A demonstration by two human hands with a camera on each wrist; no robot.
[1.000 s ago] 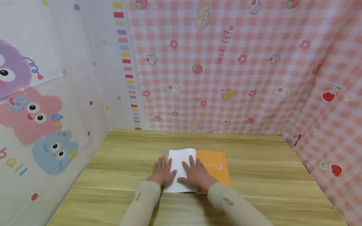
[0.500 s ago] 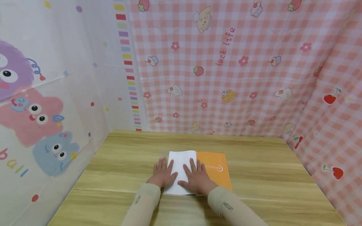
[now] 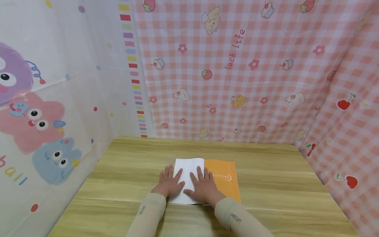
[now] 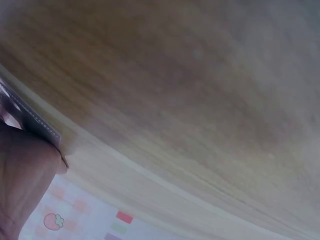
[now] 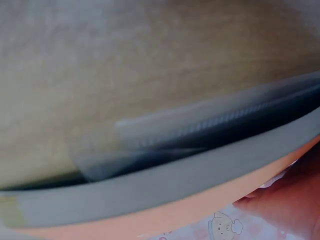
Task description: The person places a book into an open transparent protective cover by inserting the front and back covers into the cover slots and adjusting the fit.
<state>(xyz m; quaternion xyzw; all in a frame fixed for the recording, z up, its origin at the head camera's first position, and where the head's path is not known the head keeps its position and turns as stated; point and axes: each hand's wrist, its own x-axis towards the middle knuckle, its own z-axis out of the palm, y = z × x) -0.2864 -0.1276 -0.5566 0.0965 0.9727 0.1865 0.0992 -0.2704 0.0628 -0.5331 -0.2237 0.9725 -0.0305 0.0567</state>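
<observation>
An open book lies on the wooden table, with a white page (image 3: 187, 164) on its left and an orange page (image 3: 227, 187) with white print on its right. My left hand (image 3: 169, 185) presses flat across the white page's outer edge, its thumb on the paper and several fingers beyond the edge. Flat and spread too, my right hand (image 3: 205, 189) rests on the white page and reaches over the centre fold. In the left wrist view, part of the hand (image 4: 25, 175) covers a stitched-looking clear edge (image 4: 42, 129). The right wrist view shows the book's side (image 5: 150, 187) close up, blurred.
The wooden table (image 3: 275, 177) stretches out around the book. Behind it hangs a pink checked cloth (image 3: 225, 82); a white cloth (image 3: 88, 92) with cartoon figures is at the left, and another checked cloth (image 3: 352, 138) at the right.
The head view has shifted very slightly. Both hands stay flat at nearly the same spots on the book.
</observation>
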